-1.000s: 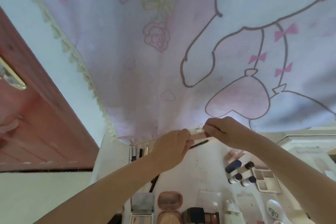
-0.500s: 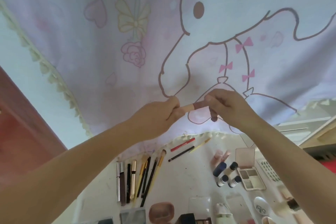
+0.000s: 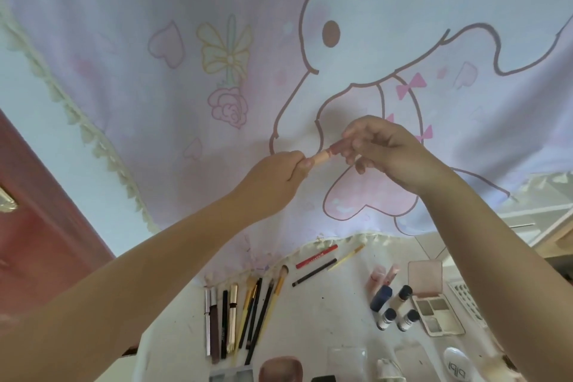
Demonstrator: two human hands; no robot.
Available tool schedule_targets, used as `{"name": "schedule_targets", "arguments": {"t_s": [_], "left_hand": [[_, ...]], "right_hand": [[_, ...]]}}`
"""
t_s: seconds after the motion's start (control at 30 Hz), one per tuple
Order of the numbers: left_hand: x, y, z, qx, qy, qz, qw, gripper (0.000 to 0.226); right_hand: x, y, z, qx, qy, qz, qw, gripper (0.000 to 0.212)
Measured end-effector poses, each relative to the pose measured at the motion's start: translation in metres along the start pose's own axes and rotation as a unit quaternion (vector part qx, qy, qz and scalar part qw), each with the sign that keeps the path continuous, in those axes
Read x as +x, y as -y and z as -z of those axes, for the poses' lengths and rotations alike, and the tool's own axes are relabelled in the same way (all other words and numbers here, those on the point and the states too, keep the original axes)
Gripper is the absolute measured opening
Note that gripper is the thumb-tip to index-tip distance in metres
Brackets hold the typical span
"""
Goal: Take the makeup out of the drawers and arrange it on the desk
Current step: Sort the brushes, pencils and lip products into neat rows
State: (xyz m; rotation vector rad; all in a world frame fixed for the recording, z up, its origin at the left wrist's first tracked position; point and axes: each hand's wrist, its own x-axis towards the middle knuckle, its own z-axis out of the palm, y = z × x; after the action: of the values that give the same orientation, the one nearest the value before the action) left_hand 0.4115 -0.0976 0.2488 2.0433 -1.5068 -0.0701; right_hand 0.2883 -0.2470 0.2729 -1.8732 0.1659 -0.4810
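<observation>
Currently, hands: left hand [image 3: 279,177] and right hand [image 3: 390,152] each pinch one lip tube [image 3: 328,154].
Small bottles [image 3: 392,307], 5 o'clock: four.
Loose pencils [image 3: 316,260]: three.

Soft daylight is glowing through the printed curtain [image 3: 310,56], washing its pinks pale and leaving no hard glare. The forearms are lying in mild shade against it. The wide lens is bending the curtain's fringed edge and the wooden door [image 3: 40,211] at the left. Fine detail is smearing slightly; the items along the bottom edge are blurring on the white surface [image 3: 325,319].
</observation>
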Motion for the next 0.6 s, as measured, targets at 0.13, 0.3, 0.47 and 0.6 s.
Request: {"name": "schedule_targets", "arguments": {"t_s": [0.13,0.3,0.47,0.6], "left_hand": [[0.001,0.001,0.000,0.021,-0.016,-0.010,1.000,0.033],[0.003,0.003,0.002,0.041,-0.016,-0.050,0.998,0.026],[0.006,0.001,0.003,0.016,-0.034,-0.052,0.998,0.016],[0.008,0.001,0.000,0.005,-0.033,-0.048,0.998,0.014]], "right_hand": [[0.002,0.002,0.004,0.019,-0.010,-0.045,0.999,0.018],[0.001,0.002,0.010,-0.088,-0.028,-0.025,0.995,0.038],[-0.006,0.006,0.024,0.016,0.012,-0.013,1.000,0.023],[-0.004,0.005,0.022,-0.099,-0.023,-0.043,0.994,0.033]]}}
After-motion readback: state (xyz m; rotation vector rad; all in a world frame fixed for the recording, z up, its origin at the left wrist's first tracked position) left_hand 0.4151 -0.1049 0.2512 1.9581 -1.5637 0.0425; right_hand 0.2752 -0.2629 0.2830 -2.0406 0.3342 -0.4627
